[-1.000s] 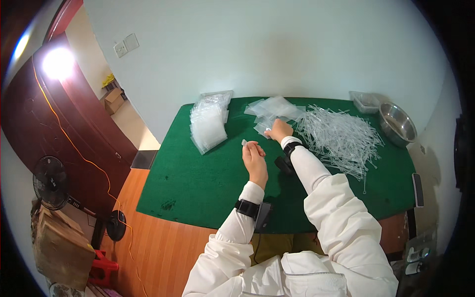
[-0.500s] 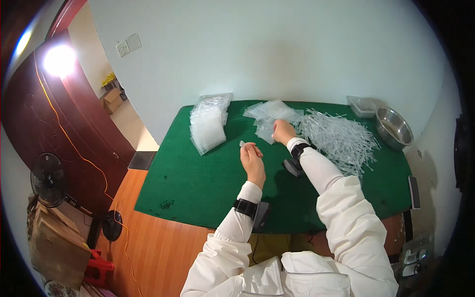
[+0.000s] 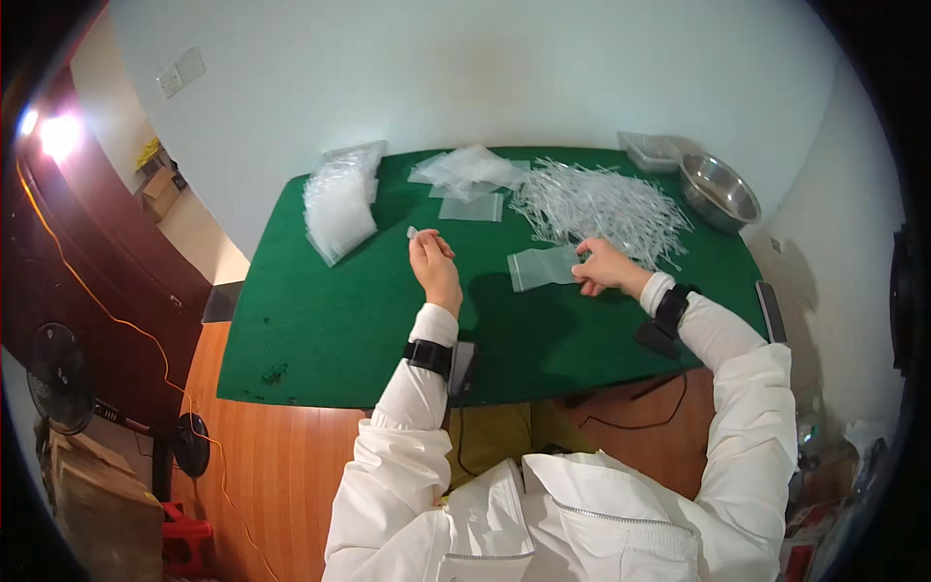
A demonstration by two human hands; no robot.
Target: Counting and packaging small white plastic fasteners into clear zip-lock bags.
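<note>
My left hand [image 3: 433, 262] is raised over the green table [image 3: 320, 320], fingers pinched on a small clear piece [image 3: 412, 233]. My right hand [image 3: 603, 268] grips one edge of a small clear plastic bag [image 3: 543, 267] that hangs low over the table's middle. Just beyond that hand spreads a heap of thin clear plastic sticks [image 3: 601, 204]. A loose pile of empty clear bags [image 3: 467, 175] lies at the far middle of the table.
A stack of filled clear bags [image 3: 337, 202] lies at the far left of the table. A metal bowl [image 3: 719, 191] and a clear plastic box [image 3: 648, 150] stand at the far right. A dark phone [image 3: 771, 310] rests by the right edge. A white wall rises behind.
My right hand has drawn back from the pile of empty bags toward me and to the right, bringing one clear bag with it. The left hand has barely moved.
</note>
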